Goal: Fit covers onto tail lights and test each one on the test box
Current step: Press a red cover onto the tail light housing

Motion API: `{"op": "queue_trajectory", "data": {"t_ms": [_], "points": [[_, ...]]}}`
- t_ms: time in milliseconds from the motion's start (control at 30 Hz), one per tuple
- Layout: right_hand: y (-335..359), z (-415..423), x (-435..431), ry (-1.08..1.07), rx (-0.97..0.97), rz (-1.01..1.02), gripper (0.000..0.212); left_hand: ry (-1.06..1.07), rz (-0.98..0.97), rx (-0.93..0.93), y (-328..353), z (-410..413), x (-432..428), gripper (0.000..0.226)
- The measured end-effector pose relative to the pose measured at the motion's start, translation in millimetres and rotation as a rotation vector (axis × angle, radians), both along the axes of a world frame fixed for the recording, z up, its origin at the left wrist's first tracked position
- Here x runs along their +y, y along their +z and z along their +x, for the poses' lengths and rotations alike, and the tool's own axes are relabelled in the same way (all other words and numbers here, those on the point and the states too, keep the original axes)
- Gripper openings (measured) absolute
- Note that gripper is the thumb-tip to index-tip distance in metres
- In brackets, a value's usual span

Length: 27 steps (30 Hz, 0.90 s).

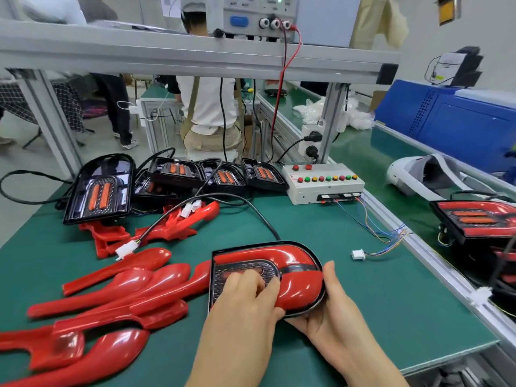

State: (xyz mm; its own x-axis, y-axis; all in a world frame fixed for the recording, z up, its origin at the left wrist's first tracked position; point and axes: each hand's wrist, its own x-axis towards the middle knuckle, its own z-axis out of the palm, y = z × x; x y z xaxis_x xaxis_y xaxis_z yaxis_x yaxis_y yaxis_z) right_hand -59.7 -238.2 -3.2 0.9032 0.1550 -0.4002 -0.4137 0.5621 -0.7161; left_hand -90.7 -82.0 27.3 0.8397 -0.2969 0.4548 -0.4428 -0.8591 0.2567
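Near the front edge of the green bench mat [363, 317] sits the black-framed tail light [240, 268], face up, with a glossy red plastic cover [301, 289] seated over its curved right side. Your left hand [245, 294] lies on top, fingers bent, tips at the seam between cover and dark mesh panel. I can't tell whether they hook the cover's edge or just press. That hand hides most of the mesh.

Your right hand [331, 305] grips the rounded right rim: thumb up along the edge, fingers tucked underneath, out of sight.

A black cable [251, 208] leaves the light's top edge and arcs toward the back; I can't trace its far end among the other parts.

The white test box with coloured buttons [324, 182] stands well apart at back right. Its white plug on coloured wires [358, 255] lies loose on the mat, right of the light. Button markings are too small to read.

Loose red covers [117, 289] are piled on your left, the lowest cut off by the frame. Uncovered tail lights [217, 175] line the back edge.

Grey power supply [257, 15] on the shelf — panel text blurred, top cut off.
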Motion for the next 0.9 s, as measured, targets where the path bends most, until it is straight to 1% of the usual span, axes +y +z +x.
{"op": "queue_trajectory", "data": {"t_ms": [133, 300, 500, 567, 667, 800, 900], "points": [[-1.7, -0.8, -0.5, 0.013, -0.016, -0.016, 0.074, 0.041, 0.022, 0.007, -3.9, -0.1, 0.7, 0.054], [-1.1, -0.6, -0.6, 0.017, -0.021, 0.002, 0.065, 0.034, 0.08, -0.003, -6.9, -0.9, 1.6, 0.054], [0.4, -1.3, -0.2, 0.038, -0.036, 0.006, 0.057, 0.067, 0.099, -0.033, -11.8, -2.4, -2.1, 0.053], [1.2, -1.9, -0.7, 0.049, -0.068, -0.01, 0.058, 0.076, 0.105, -0.063, -13.2, -2.5, -3.0, 0.051], [1.5, -1.3, -0.1, 0.055, -0.092, -0.016, 0.06, 0.087, 0.097, -0.108, -16.0, -2.7, -2.4, 0.041], [2.2, -1.3, 1.0, 0.049, -0.109, -0.04, 0.058, 0.064, 0.041, -0.097, -20.1, -2.2, 2.1, 0.054], [2.7, -2.4, 0.3, 0.051, -0.106, -0.044, 0.057, 0.053, -0.003, -0.101, -22.2, -1.7, 4.6, 0.055]]}}
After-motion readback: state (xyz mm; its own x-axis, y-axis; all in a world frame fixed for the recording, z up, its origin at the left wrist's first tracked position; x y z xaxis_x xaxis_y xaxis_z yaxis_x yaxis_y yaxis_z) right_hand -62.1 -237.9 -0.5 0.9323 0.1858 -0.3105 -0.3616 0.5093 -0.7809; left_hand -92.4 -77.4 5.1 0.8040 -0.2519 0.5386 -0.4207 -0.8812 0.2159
